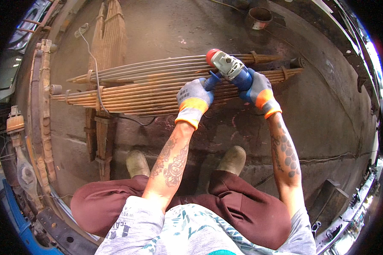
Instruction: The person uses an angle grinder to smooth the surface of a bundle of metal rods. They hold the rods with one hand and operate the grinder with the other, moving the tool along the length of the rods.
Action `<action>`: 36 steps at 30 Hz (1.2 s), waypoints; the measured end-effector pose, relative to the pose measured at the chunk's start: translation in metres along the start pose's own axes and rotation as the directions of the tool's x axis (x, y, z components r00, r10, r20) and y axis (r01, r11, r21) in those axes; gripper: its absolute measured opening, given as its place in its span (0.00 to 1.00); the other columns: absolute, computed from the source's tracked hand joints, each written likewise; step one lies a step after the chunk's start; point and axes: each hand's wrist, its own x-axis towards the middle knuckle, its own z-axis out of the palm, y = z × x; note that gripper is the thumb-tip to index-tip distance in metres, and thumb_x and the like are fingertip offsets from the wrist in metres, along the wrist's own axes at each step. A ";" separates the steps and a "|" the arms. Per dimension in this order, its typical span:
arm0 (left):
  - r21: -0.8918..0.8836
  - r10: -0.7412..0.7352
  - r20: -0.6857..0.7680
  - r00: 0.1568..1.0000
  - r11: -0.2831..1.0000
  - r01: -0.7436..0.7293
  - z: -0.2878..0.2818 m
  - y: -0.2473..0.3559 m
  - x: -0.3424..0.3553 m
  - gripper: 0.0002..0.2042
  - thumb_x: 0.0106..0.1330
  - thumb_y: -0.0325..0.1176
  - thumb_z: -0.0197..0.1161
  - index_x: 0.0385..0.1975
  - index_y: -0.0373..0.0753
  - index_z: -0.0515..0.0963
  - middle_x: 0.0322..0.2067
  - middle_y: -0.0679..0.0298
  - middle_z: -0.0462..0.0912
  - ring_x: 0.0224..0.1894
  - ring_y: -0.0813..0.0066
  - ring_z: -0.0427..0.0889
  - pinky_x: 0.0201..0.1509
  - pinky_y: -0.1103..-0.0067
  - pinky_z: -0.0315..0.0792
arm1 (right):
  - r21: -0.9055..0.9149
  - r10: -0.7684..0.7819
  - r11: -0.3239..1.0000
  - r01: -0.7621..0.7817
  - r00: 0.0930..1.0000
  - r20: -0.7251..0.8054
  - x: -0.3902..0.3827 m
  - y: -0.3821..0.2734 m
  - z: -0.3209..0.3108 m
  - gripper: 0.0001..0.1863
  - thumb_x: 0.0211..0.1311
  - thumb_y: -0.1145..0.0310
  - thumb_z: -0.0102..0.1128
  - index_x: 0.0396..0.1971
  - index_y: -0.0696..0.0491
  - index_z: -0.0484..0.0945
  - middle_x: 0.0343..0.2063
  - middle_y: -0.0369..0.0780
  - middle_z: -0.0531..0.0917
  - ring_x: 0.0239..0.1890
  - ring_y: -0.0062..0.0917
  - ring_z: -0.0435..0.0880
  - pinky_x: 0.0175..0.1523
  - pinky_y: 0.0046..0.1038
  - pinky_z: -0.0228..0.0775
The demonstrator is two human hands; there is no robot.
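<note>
An angle grinder [230, 65] with a grey metal head, a blue body and a red round piece at its front is held over two stacks of rusty leaf springs. My left hand [193, 95], in a grey and orange work glove, is closed around its blue side handle [211, 80]. The gloved right hand [259, 90] wraps the blue body. Beneath the tool, the far leaf spring [136, 71] and the near leaf spring [136, 98] lie side by side across the floor. Whether the red piece touches the far spring I cannot tell.
More leaf springs [111, 32] lie crosswise at the left, partly under these. A pale cable [91, 55] crosses the springs. A rusty can [259, 19] stands at the far right. Long rusty metal parts [41, 110] line the left side; dark blocks [330, 199] sit lower right.
</note>
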 end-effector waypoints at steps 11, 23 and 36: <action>0.015 -0.008 -0.014 1.000 1.000 0.008 -0.014 0.003 -0.014 0.16 0.71 0.50 0.58 0.45 0.50 0.89 0.42 0.50 0.90 0.49 0.43 0.87 0.54 0.55 0.80 | 0.001 -0.043 0.999 0.043 0.999 -0.030 -0.010 -0.008 -0.005 0.28 0.44 0.63 0.78 0.50 0.48 0.83 0.42 0.49 0.90 0.48 0.49 0.89 0.54 0.45 0.81; -0.007 -0.012 -0.055 0.998 1.000 0.012 -0.023 0.003 -0.029 0.19 0.72 0.54 0.57 0.44 0.52 0.90 0.41 0.50 0.90 0.48 0.44 0.88 0.54 0.56 0.80 | -0.043 -0.030 0.999 0.032 0.998 0.051 -0.021 -0.027 -0.035 0.30 0.43 0.62 0.79 0.51 0.47 0.82 0.42 0.50 0.90 0.48 0.49 0.90 0.54 0.45 0.81; -0.017 -0.053 -0.040 0.998 0.998 0.052 -0.040 0.013 -0.046 0.22 0.73 0.57 0.55 0.43 0.49 0.90 0.41 0.47 0.89 0.49 0.41 0.87 0.53 0.55 0.79 | -0.033 -0.040 0.998 0.044 0.993 0.114 -0.029 -0.040 -0.058 0.33 0.42 0.62 0.80 0.54 0.48 0.82 0.45 0.49 0.90 0.49 0.47 0.90 0.56 0.43 0.82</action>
